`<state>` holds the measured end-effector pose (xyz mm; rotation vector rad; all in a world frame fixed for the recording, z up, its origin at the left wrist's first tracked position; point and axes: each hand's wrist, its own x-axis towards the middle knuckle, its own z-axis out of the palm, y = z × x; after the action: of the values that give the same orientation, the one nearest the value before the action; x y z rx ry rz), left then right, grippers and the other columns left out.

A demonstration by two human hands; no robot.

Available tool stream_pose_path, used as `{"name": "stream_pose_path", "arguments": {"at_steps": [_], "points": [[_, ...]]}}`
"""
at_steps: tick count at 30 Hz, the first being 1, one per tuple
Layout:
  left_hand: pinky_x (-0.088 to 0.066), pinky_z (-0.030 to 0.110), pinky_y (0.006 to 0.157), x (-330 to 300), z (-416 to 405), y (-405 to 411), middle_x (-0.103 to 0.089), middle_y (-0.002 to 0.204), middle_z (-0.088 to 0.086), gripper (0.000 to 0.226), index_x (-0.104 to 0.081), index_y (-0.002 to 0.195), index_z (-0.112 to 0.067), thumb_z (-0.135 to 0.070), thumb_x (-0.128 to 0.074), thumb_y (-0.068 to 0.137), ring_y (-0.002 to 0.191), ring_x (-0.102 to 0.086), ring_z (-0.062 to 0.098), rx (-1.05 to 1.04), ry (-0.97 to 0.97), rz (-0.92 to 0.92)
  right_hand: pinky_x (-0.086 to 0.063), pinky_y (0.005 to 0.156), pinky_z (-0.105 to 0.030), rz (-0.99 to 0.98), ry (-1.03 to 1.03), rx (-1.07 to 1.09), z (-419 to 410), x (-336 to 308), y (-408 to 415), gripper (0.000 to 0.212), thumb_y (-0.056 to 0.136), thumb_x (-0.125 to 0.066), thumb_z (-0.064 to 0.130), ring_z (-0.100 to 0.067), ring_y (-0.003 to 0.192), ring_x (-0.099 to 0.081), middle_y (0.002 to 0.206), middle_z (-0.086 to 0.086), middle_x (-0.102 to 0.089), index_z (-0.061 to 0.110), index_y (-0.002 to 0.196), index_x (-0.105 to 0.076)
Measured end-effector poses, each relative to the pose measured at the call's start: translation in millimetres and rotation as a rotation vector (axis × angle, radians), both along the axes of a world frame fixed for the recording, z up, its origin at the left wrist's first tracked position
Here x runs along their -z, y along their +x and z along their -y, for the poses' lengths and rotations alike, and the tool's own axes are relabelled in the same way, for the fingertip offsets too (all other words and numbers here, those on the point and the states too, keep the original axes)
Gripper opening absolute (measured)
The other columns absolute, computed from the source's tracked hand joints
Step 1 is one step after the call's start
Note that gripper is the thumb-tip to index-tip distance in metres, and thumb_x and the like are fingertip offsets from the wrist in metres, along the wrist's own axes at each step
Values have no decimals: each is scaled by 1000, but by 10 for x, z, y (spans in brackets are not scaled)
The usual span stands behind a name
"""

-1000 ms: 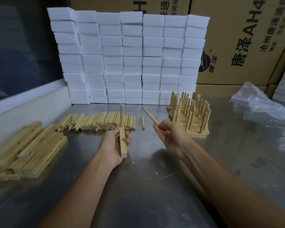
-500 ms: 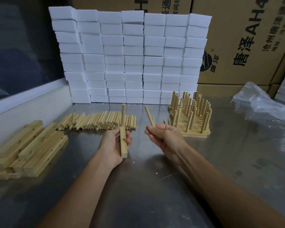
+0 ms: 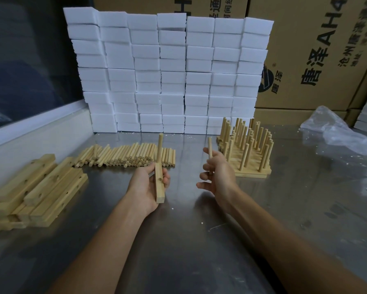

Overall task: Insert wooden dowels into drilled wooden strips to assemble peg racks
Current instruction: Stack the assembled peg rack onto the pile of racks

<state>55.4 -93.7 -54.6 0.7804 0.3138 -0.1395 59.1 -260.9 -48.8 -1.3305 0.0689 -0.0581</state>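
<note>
Our right hand (image 3: 217, 177) pinches a loose dowel (image 3: 210, 154) upright; our left hand (image 3: 145, 185) grips the strip (image 3: 159, 185), one peg (image 3: 160, 147) already seated. Light, stiff, smooth wood, we judge: hold it mid-shaft, near the open hole (image 3: 160, 179).

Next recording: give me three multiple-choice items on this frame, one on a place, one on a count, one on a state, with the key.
1. Where do the finished peg racks stand?
A. right of the right hand
B. on the white foam blocks
C. left of the undrilled strips

2. How many dowels already stand in the drilled wooden strip that the left hand holds?
A. none
B. one
C. three

3. What is the right hand doing?
A. lying flat on the steel table
B. gripping a loose wooden dowel
C. holding a plastic bag

Key: 1 A, the racks sit just beyond that hand. 2 B, a single peg rises from the strip's far end. 3 B, its fingers curl round the dowel.
</note>
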Motion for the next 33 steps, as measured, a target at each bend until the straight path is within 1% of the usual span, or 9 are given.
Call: {"name": "stream_pose_path", "arguments": {"at_steps": [4, 6, 8, 13, 18, 21, 27, 30, 33], "points": [[-46, 19, 39, -6, 8, -3, -56, 68, 10, 23, -58, 96, -1, -20, -48, 103, 47, -54, 14, -5, -1, 3, -47, 51, -25, 77, -181, 84, 20, 19, -19, 40, 105, -30, 48, -11, 55, -43, 65, 3, -40, 17, 94, -51], [-46, 19, 39, -7, 7, -6, -56, 67, 9, 22, -59, 96, -1, -20, -49, 103, 47, -54, 14, -5, 3, 6, -47, 58, -27, 141, -248, 96, 19, 48, -40, 38, 106, -30, 41, -13, 60, -48, 61, 3, -48, 15, 91, -53], [-46, 19, 39, -8, 7, -11, -56, 67, 9, 22, -59, 96, -1, -20, -49, 102, 47, -54, 14, -3, 9, 10, -47, 65, -27, 219, -387, 135, 3, 83, -53, 29, 108, -31, 31, -13, 65, -55, 65, 1, -58, 19, 108, -57], [-47, 19, 40, -16, 20, -22, -56, 67, 9, 25, -60, 92, -1, -20, -49, 102, 47, -53, 14, -16, 24, 14, -48, 59, -26, 367, -606, 125, -49, 156, -51, 29, 106, -39, 23, -5, 61, -54, 80, 2, -63, 31, 132, -51], [-50, 21, 44, -22, 43, -28, -56, 70, 9, 24, -61, 93, 0, -21, -53, 101, 52, -54, 16, -31, 44, 10, -57, 66, -30, 506, -834, 174, -97, 143, -104, 23, 96, -59, 38, -2, 71, -63, 76, 18, -66, 26, 111, -73], [-52, 24, 49, -16, 57, -37, -58, 71, 9, 21, -61, 97, -2, -21, -54, 100, 55, -55, 18, -16, 55, 23, -58, 64, -34, 555, -877, 158, -131, 139, -125, 18, 91, -68, 37, -4, 67, -64, 78, 15, -70, 23, 96, -78], [-52, 24, 50, -24, 92, -38, -60, 71, 8, 27, -63, 88, -3, -23, -52, 101, 58, -57, 16, 28, 68, 70, -44, 57, -8, 685, -885, 85, -211, 91, -192, 9, 89, -72, 20, 5, 61, -60, 75, 12, -69, 13, 91, -77], [-54, 29, 68, -2, 95, -16, -60, 75, 7, 26, -64, 89, -6, -26, -52, 101, 65, -58, 17, 50, 95, 80, -54, 66, -20, 681, -981, 0, -217, 52, -223, 11, 88, -71, 23, -4, 70, -66, 86, 9, -74, 18, 95, -78], [-53, 30, 69, 18, 99, -7, -61, 78, 8, 28, -65, 95, -5, -29, -51, 101, 70, -59, 19, 61, 135, 75, -57, 72, -33, 699, -1084, -38, -210, 18, -251, 15, 88, -68, 24, -9, 78, -67, 92, 9, -74, 21, 99, -77]]}}
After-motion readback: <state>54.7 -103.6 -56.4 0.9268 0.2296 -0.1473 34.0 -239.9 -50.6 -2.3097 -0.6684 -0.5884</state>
